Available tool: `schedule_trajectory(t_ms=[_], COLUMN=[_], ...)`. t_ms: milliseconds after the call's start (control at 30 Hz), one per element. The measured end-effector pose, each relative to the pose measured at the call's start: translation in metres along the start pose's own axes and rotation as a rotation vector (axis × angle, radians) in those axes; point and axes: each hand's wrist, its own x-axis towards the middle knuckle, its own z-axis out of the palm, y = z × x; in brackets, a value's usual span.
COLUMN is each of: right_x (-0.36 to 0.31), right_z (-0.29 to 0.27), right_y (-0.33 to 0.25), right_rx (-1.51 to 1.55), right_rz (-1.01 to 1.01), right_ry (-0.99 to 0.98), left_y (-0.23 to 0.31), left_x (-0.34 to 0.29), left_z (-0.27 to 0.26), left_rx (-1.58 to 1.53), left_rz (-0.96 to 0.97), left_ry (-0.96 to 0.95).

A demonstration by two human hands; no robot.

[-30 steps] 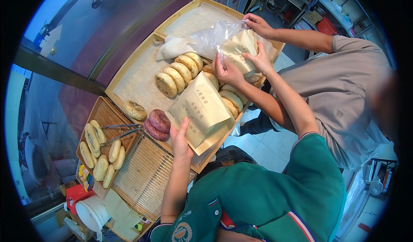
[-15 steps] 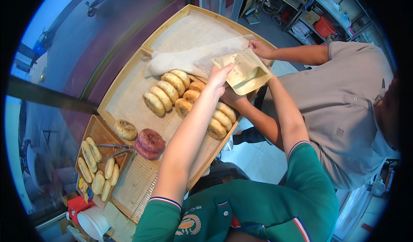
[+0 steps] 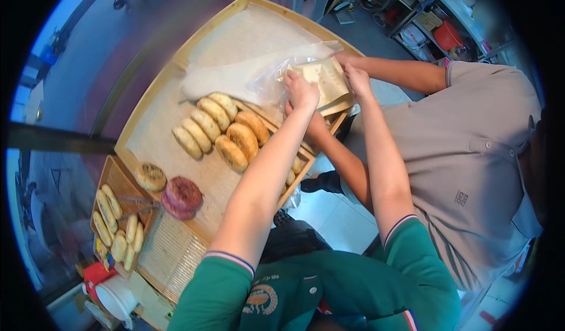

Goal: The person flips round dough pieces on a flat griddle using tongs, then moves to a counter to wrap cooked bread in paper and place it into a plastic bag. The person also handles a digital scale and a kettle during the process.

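A brown paper bag (image 3: 325,76) is held over the far right part of the wooden tray, overlapping a clear plastic bag (image 3: 266,83). My left hand (image 3: 302,90) grips its left side, fingers bent where paper and plastic meet. At the opposite side, my right hand (image 3: 357,81) pinches the paper edge. A co-worker in grey has one hand (image 3: 347,58) at the plastic's far corner; the other hand (image 3: 294,108) is partly hidden beneath my left hand. What the paper bag contains is hidden. Round browned flatbreads (image 3: 240,142) and paler ones (image 3: 200,128) stand in rows nearby.
Left of my arm lie purple buns (image 3: 182,197) and a seeded flatbread (image 3: 150,176). Metal tongs (image 3: 139,200) rest by a basket (image 3: 101,181) of long breads. White cloth (image 3: 218,79) covers part of the tray (image 3: 191,32). The co-worker (image 3: 447,136) stands close on the right.
The paper bag has tipped flatter, and its gaping mouth no longer shows. My right hand has come up to its right edge; my left hand has shifted toward the plastic.
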Motion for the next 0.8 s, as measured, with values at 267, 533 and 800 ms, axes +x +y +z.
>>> schedule_trajectory(t_ms=[267,533,800], right_x=[-0.131,-0.445,-0.604], right_z=[0.105,0.275,0.292], right_y=[-0.102,-0.042,0.192], right_rx=[-1.083,-0.046,-0.667], right_rz=[-0.830,-1.472,-1.364], right_ry=[0.455,-0.790,-1.790], left_y=[-0.085,-0.205,-0.311], left_x=[-0.174,-0.409,-0.684], left_z=[-0.159,-0.338,-0.363], left_rx=[-0.119,-1.346,-1.154], left_rz=[0.662,-0.452,-0.484], left_ry=[-0.180,0.211,0.414])
